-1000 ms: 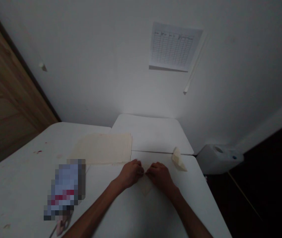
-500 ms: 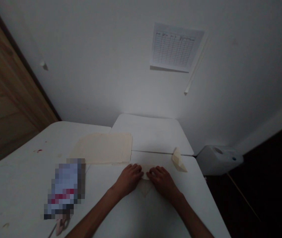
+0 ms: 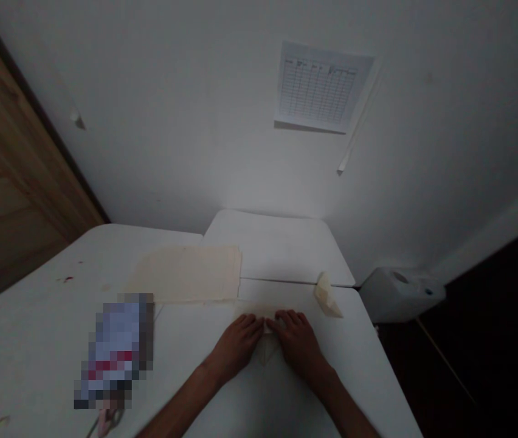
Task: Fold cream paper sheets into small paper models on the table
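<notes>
On the white table (image 3: 35,328), my left hand (image 3: 235,347) and my right hand (image 3: 298,342) lie side by side on a small pale sheet of paper (image 3: 265,350). Fingers of both hands are stretched out flat and press the paper down, fingertips almost touching in the middle. A pointed corner of the paper shows between the two hands. A folded paper shape (image 3: 327,295) stands just beyond my right hand. A stack of cream paper sheets (image 3: 190,274) lies beyond my left hand.
A blurred-out object (image 3: 115,350) lies at the left, with pink-handled scissors (image 3: 106,420) at its near end. A second white table (image 3: 277,243) abuts the wall. A printed chart (image 3: 318,85) hangs above. A white bin (image 3: 400,292) stands right of the table edge.
Both hands have slid a little toward me on the paper, and their fingers have flattened out from a curled pinch to lying flat.
</notes>
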`<action>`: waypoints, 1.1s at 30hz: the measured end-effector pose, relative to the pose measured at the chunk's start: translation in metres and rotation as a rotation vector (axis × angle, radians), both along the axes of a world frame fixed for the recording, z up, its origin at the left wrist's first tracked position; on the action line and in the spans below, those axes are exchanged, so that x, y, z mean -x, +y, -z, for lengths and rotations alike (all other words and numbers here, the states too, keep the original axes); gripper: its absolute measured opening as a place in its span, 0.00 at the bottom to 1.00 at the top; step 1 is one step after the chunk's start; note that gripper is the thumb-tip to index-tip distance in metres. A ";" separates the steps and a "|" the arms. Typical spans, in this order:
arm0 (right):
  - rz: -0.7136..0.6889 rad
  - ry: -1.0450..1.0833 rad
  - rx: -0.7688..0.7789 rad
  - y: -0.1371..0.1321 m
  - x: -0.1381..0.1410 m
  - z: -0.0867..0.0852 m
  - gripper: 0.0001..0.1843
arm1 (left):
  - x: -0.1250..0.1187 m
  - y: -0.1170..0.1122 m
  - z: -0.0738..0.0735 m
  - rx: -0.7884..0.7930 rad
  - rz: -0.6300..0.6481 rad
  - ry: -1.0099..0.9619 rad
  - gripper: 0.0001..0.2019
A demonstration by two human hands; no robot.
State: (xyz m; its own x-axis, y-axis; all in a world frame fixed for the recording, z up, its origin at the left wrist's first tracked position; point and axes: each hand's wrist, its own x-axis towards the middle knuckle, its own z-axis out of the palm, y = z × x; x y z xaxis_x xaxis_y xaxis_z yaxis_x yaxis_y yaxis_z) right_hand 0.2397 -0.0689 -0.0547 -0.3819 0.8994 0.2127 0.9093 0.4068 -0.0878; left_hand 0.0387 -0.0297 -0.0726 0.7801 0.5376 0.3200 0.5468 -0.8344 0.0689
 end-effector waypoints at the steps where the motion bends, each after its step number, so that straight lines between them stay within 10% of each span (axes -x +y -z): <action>1: 0.022 0.003 0.002 -0.002 0.000 0.003 0.24 | 0.001 0.000 0.000 -0.006 -0.001 -0.005 0.17; 33: 0.284 0.214 -0.230 -0.028 -0.031 0.008 0.17 | 0.003 -0.004 -0.001 0.015 -0.044 -0.045 0.14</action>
State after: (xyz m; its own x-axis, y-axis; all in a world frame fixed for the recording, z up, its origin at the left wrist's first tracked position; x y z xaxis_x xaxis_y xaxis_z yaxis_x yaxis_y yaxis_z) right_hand 0.2702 -0.0974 -0.0629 -0.0511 0.8826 0.4673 0.9593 0.1735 -0.2230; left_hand 0.0355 -0.0334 -0.0712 0.7404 0.5765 0.3456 0.5793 -0.8081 0.1068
